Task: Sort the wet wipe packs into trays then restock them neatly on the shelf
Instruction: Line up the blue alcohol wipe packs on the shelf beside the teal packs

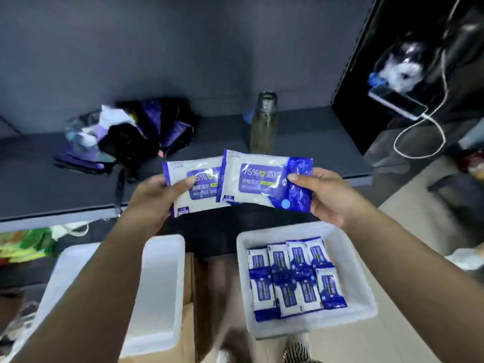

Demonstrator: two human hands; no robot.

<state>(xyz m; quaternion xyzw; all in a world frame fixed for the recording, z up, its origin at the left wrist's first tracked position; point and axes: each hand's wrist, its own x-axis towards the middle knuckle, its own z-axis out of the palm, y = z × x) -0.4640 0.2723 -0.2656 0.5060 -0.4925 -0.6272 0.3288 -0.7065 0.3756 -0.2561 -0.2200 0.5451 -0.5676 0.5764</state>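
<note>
Blue-and-white plastic wrappers mark the two wet wipe packs held up over the dark grey shelf (pixel 47 184). The left hand (pixel 154 197) pinches the left pack (pixel 193 187) at its left end, thumb across the printed face and fingers curled behind. The right hand (pixel 322 195) grips the right pack (pixel 264 179) at its blue right end in the same way, thumb on top. The right pack overlaps the left one's right edge, and both are lifted clear of the shelf.

Below, the right tray (pixel 348 258), made of white foam, holds more packs (pixel 296 276) laid in overlapping rows. The left tray (pixel 159 284), also white foam, is partly hidden by the left forearm; what it holds cannot be told.

These packs look light, soft and slightly squashy, with a smooth film skin that could slip under a loose pinch. Their sealed ends seem the firmest place to hold, while the middle would likely bend. Laid flat and pushed from an edge, they should slide together easily into rows.

On the shelf sit a folded purple umbrella (pixel 125 137) and a clear bottle (pixel 263 121). A phone (pixel 395 103) on a white cable rests to the right.
</note>
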